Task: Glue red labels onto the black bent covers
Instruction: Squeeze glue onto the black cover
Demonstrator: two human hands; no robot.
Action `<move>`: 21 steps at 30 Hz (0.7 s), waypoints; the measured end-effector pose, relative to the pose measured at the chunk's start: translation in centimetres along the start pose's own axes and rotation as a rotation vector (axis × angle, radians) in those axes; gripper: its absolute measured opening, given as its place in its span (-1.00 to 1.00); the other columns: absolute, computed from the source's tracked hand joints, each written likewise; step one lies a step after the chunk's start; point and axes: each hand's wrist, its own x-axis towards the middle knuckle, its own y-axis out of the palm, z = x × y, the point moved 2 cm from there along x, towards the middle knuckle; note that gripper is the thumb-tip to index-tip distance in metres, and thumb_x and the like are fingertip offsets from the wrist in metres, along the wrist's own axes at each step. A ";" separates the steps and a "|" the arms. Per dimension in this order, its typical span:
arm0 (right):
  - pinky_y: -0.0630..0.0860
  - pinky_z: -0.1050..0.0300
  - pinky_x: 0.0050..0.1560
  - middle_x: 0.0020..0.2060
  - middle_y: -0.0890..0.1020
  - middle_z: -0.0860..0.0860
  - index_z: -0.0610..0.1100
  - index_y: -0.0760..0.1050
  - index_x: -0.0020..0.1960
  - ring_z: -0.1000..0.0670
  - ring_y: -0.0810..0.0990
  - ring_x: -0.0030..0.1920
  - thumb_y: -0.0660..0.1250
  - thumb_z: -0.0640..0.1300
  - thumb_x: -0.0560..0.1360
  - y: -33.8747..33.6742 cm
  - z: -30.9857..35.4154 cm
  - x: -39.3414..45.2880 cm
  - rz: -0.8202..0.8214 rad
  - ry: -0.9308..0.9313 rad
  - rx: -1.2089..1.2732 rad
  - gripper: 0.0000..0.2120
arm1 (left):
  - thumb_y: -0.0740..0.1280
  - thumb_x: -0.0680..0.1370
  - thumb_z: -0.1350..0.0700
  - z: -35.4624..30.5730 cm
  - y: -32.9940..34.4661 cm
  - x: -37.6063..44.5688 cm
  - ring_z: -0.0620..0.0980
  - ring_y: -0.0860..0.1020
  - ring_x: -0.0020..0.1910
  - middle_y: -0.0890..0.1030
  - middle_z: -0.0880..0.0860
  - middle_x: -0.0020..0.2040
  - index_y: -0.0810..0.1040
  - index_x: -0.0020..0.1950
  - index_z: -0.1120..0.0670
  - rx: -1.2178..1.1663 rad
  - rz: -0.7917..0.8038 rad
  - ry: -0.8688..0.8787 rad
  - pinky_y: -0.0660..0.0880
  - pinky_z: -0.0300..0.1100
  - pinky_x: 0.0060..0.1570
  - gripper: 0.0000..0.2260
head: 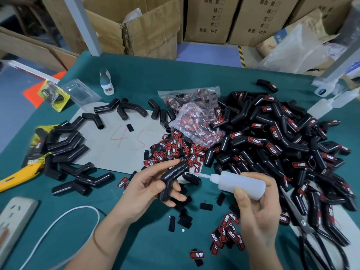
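From the head camera I see my left hand point(145, 189) curled round one black bent cover point(172, 179), held just above the green table point(136, 75), thumb lying on its lower leg and fingers wrapped behind. My right hand point(257, 203) grips one translucent glue bottle point(241, 185) lying nearly level, its thin nozzle tip pointing left and touching or almost touching the cover's upper leg; I cannot tell which. To the right lies one large heap of labelled covers point(282, 145), too many to count, each showing a red label. On the left, around one grey cardboard sheet point(116, 145) marked "45" in red, I count roughly twenty unlabelled covers point(68, 147), some overlapping so the number is uncertain. Loose red labels point(175, 151) lie in one scatter beyond my hands, a second cluster point(228, 232) sits near my right wrist, and one single label point(196, 254) lies apart near the bottom edge. Two clear bags of labels point(194, 115) lie between the sheet and the heap. One pair of scissors point(303, 223) lies at right, one yellow utility knife point(19, 177) at left, one white power strip point(13, 221) at the lower left, and one more glue bottle point(106, 81) stands at the far side.
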 end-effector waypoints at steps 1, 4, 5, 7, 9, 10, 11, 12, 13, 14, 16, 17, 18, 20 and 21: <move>0.56 0.39 -0.10 0.07 0.63 0.21 0.28 0.53 0.15 0.21 0.64 -0.04 0.37 -0.03 0.50 0.0 0.0 0.0 0.001 0.001 0.000 -0.71 | 0.52 0.49 -0.25 0.0 0.0 0.0 0.20 0.76 -0.10 0.71 0.10 -0.06 0.59 0.44 -0.14 0.001 -0.001 0.001 0.66 -0.16 -0.23 -0.46; 0.56 0.39 -0.12 0.05 0.64 0.21 0.29 0.54 0.14 0.19 0.64 -0.05 0.38 -0.02 0.49 0.1 0.0 -0.1 0.010 0.013 0.001 -0.72 | 0.52 0.49 -0.25 -0.1 0.0 0.0 0.20 0.76 -0.10 0.71 0.10 -0.06 0.60 0.43 -0.14 -0.002 -0.003 -0.002 0.67 -0.16 -0.24 -0.46; 0.56 0.38 -0.12 0.04 0.64 0.21 0.29 0.54 0.14 0.19 0.64 -0.06 0.38 -0.01 0.49 0.0 0.0 -0.1 0.011 0.014 -0.002 -0.72 | 0.52 0.49 -0.25 -0.1 0.0 0.0 0.19 0.76 -0.10 0.71 0.10 -0.06 0.60 0.43 -0.13 -0.005 -0.002 -0.002 0.67 -0.16 -0.24 -0.46; 0.57 0.37 -0.12 0.05 0.64 0.19 0.29 0.54 0.14 0.19 0.64 -0.05 0.38 -0.01 0.49 -0.1 0.0 -0.1 0.002 0.016 -0.007 -0.72 | 0.52 0.50 -0.24 -0.1 0.0 0.0 0.19 0.76 -0.10 0.71 0.10 -0.06 0.59 0.44 -0.13 -0.013 -0.001 -0.002 0.67 -0.16 -0.24 -0.47; 0.58 0.36 -0.12 0.06 0.64 0.18 0.28 0.54 0.14 0.18 0.64 -0.04 0.39 0.00 0.49 -0.3 -0.1 -0.1 -0.019 0.021 -0.005 -0.73 | 0.51 0.50 -0.25 -0.1 -0.1 0.0 0.18 0.76 -0.10 0.70 0.09 -0.06 0.59 0.44 -0.12 -0.018 -0.002 -0.002 0.67 -0.17 -0.24 -0.47; 0.58 0.36 -0.12 0.06 0.63 0.18 0.28 0.54 0.14 0.18 0.64 -0.04 0.39 0.01 0.49 -0.4 -0.1 -0.1 -0.027 0.025 -0.005 -0.73 | 0.51 0.50 -0.25 0.0 -0.1 0.0 0.18 0.76 -0.10 0.70 0.09 -0.06 0.59 0.44 -0.13 -0.021 -0.001 -0.001 0.67 -0.17 -0.24 -0.47; 0.57 0.36 -0.13 0.05 0.63 0.18 0.28 0.53 0.14 0.18 0.64 -0.05 0.39 0.01 0.49 -0.4 -0.1 -0.1 -0.031 0.027 -0.006 -0.73 | 0.50 0.51 -0.24 0.0 -0.1 0.0 0.17 0.76 -0.10 0.70 0.09 -0.06 0.59 0.44 -0.12 -0.024 0.001 0.000 0.67 -0.17 -0.24 -0.47; 0.57 0.37 -0.13 0.05 0.63 0.19 0.28 0.53 0.14 0.18 0.64 -0.05 0.39 0.01 0.49 -0.4 -0.1 -0.1 -0.029 0.027 -0.008 -0.73 | 0.50 0.52 -0.24 0.1 -0.2 0.0 0.17 0.76 -0.10 0.70 0.10 -0.06 0.58 0.45 -0.12 -0.028 0.003 0.001 0.67 -0.18 -0.25 -0.47; 0.57 0.37 -0.13 0.05 0.63 0.19 0.28 0.53 0.14 0.19 0.64 -0.05 0.39 0.01 0.48 -0.3 -0.1 -0.1 -0.023 0.026 -0.010 -0.73 | 0.50 0.52 -0.23 0.1 -0.2 0.0 0.18 0.76 -0.09 0.70 0.10 -0.05 0.58 0.45 -0.11 -0.030 0.006 0.002 0.67 -0.18 -0.25 -0.48; 0.56 0.38 -0.13 0.05 0.63 0.20 0.28 0.53 0.14 0.19 0.64 -0.05 0.39 0.00 0.48 -0.3 -0.1 -0.1 -0.016 0.024 -0.013 -0.73 | 0.49 0.53 -0.23 0.2 -0.3 0.0 0.18 0.76 -0.09 0.70 0.11 -0.05 0.58 0.46 -0.11 -0.031 0.007 0.002 0.67 -0.18 -0.25 -0.48; 0.56 0.38 -0.13 0.05 0.63 0.19 0.28 0.53 0.14 0.19 0.63 -0.06 0.39 0.00 0.48 -0.2 0.0 -0.1 -0.012 0.022 -0.015 -0.73 | 0.49 0.53 -0.23 0.3 -0.4 0.0 0.19 0.76 -0.08 0.70 0.11 -0.05 0.57 0.46 -0.10 -0.032 0.007 0.001 0.67 -0.17 -0.25 -0.48; 0.57 0.38 -0.13 0.05 0.63 0.18 0.28 0.53 0.14 0.18 0.63 -0.05 0.39 0.00 0.48 -0.3 -0.1 -0.1 -0.017 0.021 -0.013 -0.73 | 0.48 0.54 -0.22 0.3 -0.4 0.0 0.19 0.76 -0.08 0.70 0.11 -0.05 0.57 0.47 -0.10 -0.035 0.008 0.002 0.67 -0.17 -0.25 -0.48; 0.57 0.37 -0.13 0.05 0.63 0.18 0.28 0.53 0.14 0.18 0.63 -0.05 0.39 0.00 0.49 -0.3 -0.1 -0.1 -0.025 0.021 -0.011 -0.73 | 0.48 0.54 -0.21 0.3 -0.5 0.0 0.19 0.76 -0.08 0.70 0.11 -0.05 0.56 0.47 -0.09 -0.037 0.011 0.005 0.68 -0.17 -0.25 -0.48; 0.57 0.37 -0.13 0.05 0.63 0.18 0.28 0.53 0.15 0.18 0.63 -0.05 0.39 0.00 0.49 -0.4 -0.1 0.0 -0.033 0.021 -0.011 -0.73 | 0.47 0.55 -0.21 0.4 -0.5 0.0 0.18 0.76 -0.08 0.70 0.12 -0.05 0.56 0.48 -0.09 -0.040 0.014 0.008 0.68 -0.17 -0.25 -0.48; 0.57 0.37 -0.13 0.05 0.63 0.18 0.28 0.53 0.15 0.18 0.63 -0.06 0.39 0.00 0.49 -0.4 -0.1 0.0 -0.030 0.023 -0.011 -0.73 | 0.48 0.55 -0.21 0.4 -0.5 0.0 0.18 0.76 -0.08 0.70 0.12 -0.05 0.56 0.48 -0.09 -0.039 0.014 0.007 0.68 -0.17 -0.25 -0.48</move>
